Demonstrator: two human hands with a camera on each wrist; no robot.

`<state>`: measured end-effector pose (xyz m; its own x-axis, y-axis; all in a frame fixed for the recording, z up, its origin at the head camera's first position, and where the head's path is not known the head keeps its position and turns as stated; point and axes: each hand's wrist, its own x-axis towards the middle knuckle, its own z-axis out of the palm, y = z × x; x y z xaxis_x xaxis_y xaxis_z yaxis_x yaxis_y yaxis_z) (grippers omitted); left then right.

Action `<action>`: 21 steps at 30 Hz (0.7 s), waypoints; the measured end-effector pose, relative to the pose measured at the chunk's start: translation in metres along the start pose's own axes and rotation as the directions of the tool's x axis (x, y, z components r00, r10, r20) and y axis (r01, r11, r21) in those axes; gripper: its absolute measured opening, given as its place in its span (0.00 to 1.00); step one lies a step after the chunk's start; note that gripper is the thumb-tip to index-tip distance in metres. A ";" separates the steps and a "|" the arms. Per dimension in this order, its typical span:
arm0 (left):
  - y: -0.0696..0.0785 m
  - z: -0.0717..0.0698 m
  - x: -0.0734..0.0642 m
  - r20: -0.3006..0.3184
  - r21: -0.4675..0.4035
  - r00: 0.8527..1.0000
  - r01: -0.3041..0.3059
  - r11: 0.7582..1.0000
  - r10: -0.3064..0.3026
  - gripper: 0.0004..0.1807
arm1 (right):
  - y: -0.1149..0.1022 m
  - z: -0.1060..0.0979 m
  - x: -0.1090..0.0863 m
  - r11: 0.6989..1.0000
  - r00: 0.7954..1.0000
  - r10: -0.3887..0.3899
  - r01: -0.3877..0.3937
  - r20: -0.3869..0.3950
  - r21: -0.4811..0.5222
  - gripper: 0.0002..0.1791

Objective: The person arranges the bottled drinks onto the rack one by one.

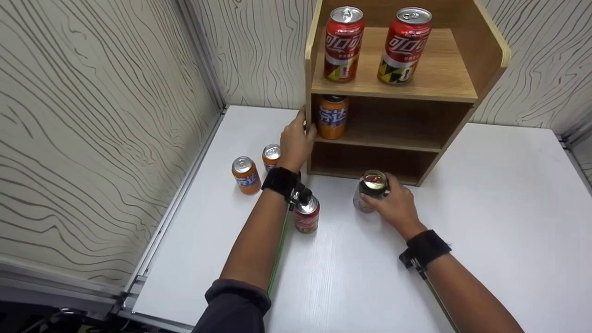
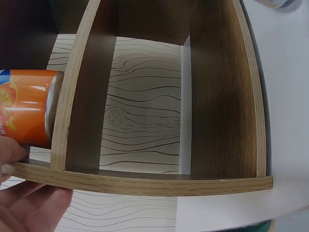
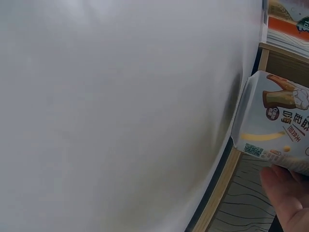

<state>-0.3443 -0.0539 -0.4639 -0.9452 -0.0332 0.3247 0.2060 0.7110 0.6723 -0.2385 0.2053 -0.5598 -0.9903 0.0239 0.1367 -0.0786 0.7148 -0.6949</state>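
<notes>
My left hand (image 1: 294,143) grips the left side panel of a small wooden shelf unit (image 1: 430,90), thumb inside and fingers outside in the left wrist view. Just beside that thumb, an orange soda can (image 2: 29,104) stands on the middle shelf. My right hand (image 1: 397,203) holds a pale drink can (image 3: 275,121) with a dark upper part and a gold top (image 1: 373,180). It is upright, close over the white table, in front of the bottom compartment. The right wrist view shows its printed side with a square code; part of the hand is cut off.
Two red cola cans, one left (image 1: 343,46) and one right (image 1: 406,48), stand on the top shelf. On the table (image 1: 342,282), two orange cans (image 1: 246,175) stand left of the unit, and a red can (image 1: 306,217) stands by my left wrist. Patterned walls (image 1: 115,92) enclose the table.
</notes>
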 end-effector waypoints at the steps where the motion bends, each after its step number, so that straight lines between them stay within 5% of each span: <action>1: 0.000 0.000 0.000 0.002 0.000 1.000 0.004 1.000 -0.004 0.30 | -0.001 0.000 0.001 1.000 1.000 0.008 -0.008 0.006 0.005 0.46; 21: -0.001 0.001 0.002 -0.024 -0.010 1.000 -0.008 1.000 0.008 0.30 | -0.025 0.004 0.036 0.997 0.997 -0.070 0.069 0.029 0.021 0.47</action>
<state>-0.3462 -0.0542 -0.4647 -0.9373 -0.0446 0.3455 0.2159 0.7042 0.6764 -0.2725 0.1857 -0.5398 -0.9853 -0.0462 0.1642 -0.1492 0.7000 -0.6983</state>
